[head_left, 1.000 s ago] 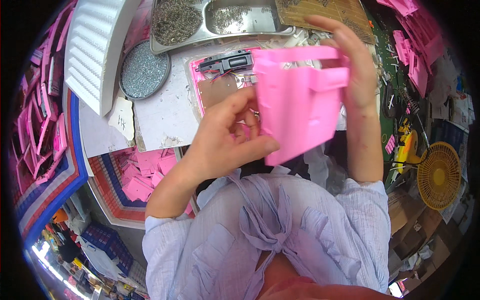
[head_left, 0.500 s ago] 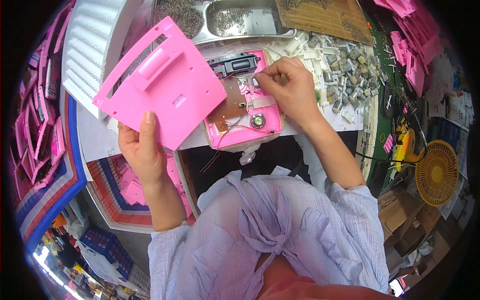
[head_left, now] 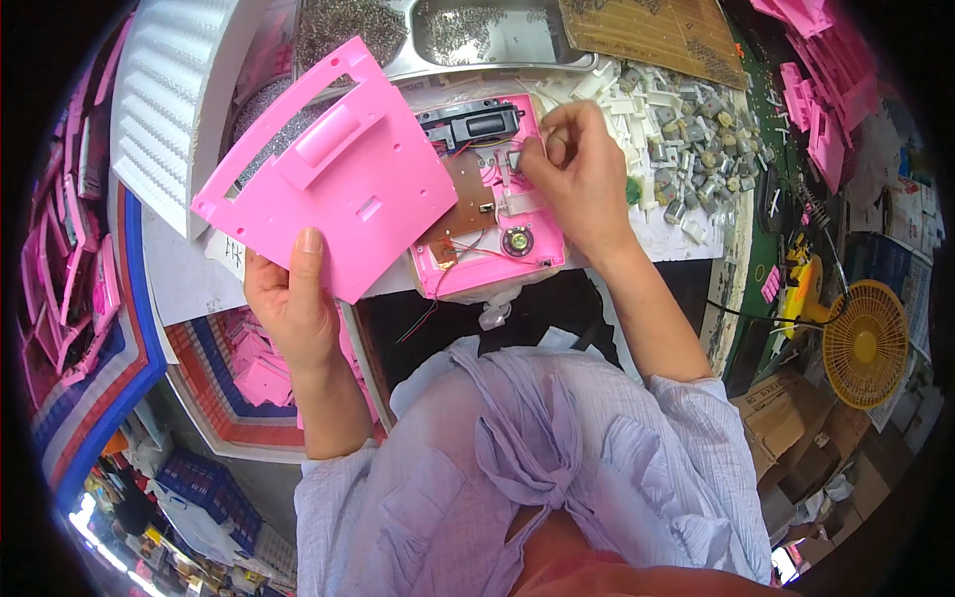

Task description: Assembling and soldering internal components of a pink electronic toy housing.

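Note:
My left hand grips a pink plastic cover by its lower left edge, thumb on top. The cover has a slotted carry handle and a raised box shape, and is tilted over the left side of an opened pink casing. Inside the casing are a black mechanism, a brown circuit board, a small round speaker and thin wires. My right hand is at the casing's upper right, fingers curled together beside a small grey metal part. Whatever its fingertips hold is hidden.
Small motors and white plastic pieces are heaped right of the casing. Behind stand a metal tray of tiny screws and a cardboard sheet. White foam is at left, a yellow fan at right.
The pink cover and my left hand have shifted slightly right and down in the picture. My right hand stays at the same corner of the casing, its fingers a little more curled.

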The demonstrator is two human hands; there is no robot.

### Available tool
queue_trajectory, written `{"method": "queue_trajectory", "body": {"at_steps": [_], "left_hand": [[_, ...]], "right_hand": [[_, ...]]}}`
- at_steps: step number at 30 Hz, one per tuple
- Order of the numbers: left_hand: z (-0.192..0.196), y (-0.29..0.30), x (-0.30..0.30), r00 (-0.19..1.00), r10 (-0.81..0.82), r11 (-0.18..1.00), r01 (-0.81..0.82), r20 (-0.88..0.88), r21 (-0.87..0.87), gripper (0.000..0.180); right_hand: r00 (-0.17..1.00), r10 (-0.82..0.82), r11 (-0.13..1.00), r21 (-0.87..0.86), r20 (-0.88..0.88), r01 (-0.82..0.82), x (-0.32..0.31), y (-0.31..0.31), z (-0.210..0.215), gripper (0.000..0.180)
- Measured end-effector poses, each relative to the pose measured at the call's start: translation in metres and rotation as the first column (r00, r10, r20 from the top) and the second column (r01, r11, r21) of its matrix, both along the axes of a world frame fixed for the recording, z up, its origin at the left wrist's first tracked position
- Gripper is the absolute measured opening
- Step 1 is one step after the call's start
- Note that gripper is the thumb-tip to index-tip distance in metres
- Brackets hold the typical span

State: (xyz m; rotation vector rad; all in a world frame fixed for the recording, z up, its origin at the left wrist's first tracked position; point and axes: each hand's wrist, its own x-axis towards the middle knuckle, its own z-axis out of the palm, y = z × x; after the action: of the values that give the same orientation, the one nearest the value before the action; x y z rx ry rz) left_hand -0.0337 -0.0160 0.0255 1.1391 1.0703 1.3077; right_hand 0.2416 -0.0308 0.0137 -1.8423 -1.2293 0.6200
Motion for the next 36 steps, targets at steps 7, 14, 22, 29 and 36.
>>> {"method": "queue_trajectory", "body": {"at_steps": [7, 14, 22, 29, 36], "left_hand": [[-0.002, -0.005, 0.0, 1.0, 0.004, 1.0, -0.004, 0.016, 0.012, 0.036], [0.029, 0.012, 0.018, 0.981, -0.135, 0.989, 0.141, 0.141, -0.033, 0.039], [0.024, 0.025, 0.06, 0.786, -0.273, 0.939, 0.343, -0.554, 0.024, 0.074], [0.005, 0.004, 0.06, 0.665, -0.188, 0.919, 0.378, -0.723, 0.108, 0.067], [-0.003, -0.01, 0.051, 0.733, -0.186, 0.945, 0.315, -0.654, 0.084, 0.058]], "right_hand": [[0.997, 0.077, 0.997, -0.025, -0.001, -0.077, 0.002, 0.003, -0.002, 0.016], [0.801, 0.264, 0.962, 0.202, -0.538, -0.181, 0.019, -0.013, 0.038, 0.043], [0.937, 0.235, 0.971, 0.02, -0.257, -0.238, 0.024, -0.056, 0.048, 0.052], [0.944, 0.315, 0.948, 0.02, 0.1, -0.318, 0.02, -0.074, 0.008, 0.042], [0.902, 0.402, 0.905, 0.082, 0.157, -0.417, 0.026, -0.062, 0.001, 0.036]]}}
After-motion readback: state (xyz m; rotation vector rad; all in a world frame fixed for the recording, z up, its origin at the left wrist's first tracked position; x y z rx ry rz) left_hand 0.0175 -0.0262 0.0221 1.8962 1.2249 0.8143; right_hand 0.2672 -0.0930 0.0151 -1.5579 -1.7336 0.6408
